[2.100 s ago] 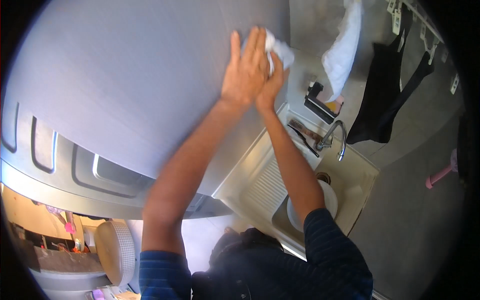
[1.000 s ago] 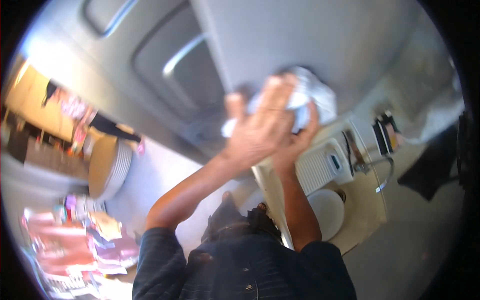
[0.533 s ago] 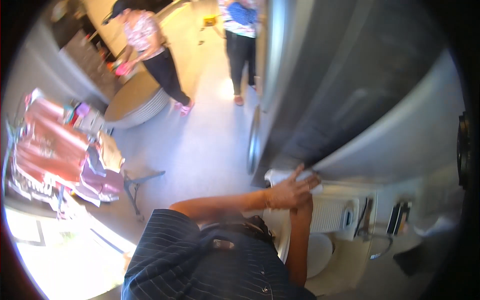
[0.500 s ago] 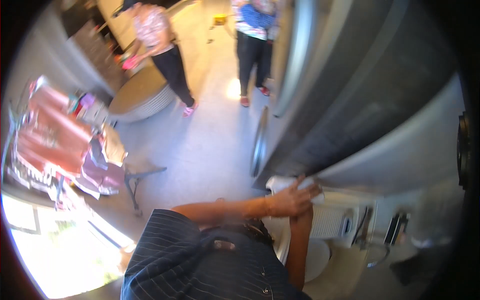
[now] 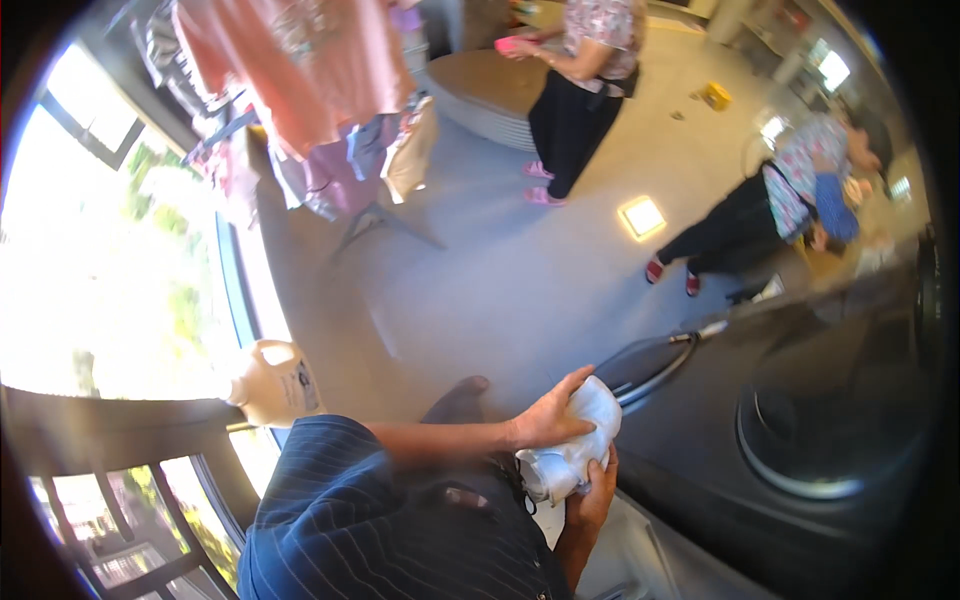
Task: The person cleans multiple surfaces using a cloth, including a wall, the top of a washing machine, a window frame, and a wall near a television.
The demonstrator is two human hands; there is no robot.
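A bunched white cloth (image 5: 578,450) is between my two hands, in front of my body. My left hand (image 5: 556,414) reaches across from the left and grips its upper side, thumb raised along the cloth's edge. Below and to the right, my right hand (image 5: 596,490) is closed round the lower side of the bundle. Folds of the cloth hide some of my fingers. Just beyond my hands stands a dark grey machine (image 5: 690,430) with a round door (image 5: 800,484).
A rack of hanging clothes (image 5: 300,90) stands ahead on the left. A cream jug (image 5: 277,385) sits by the bright window. Beyond the floor, one person (image 5: 590,80) stands by a round ottoman (image 5: 480,85); another person (image 5: 780,200) bends forward at the right.
My view has swung round, bringing the window and jug in and taking the white washboard sink mostly out. My hands have come away from the sink's edge, holding the cloth.
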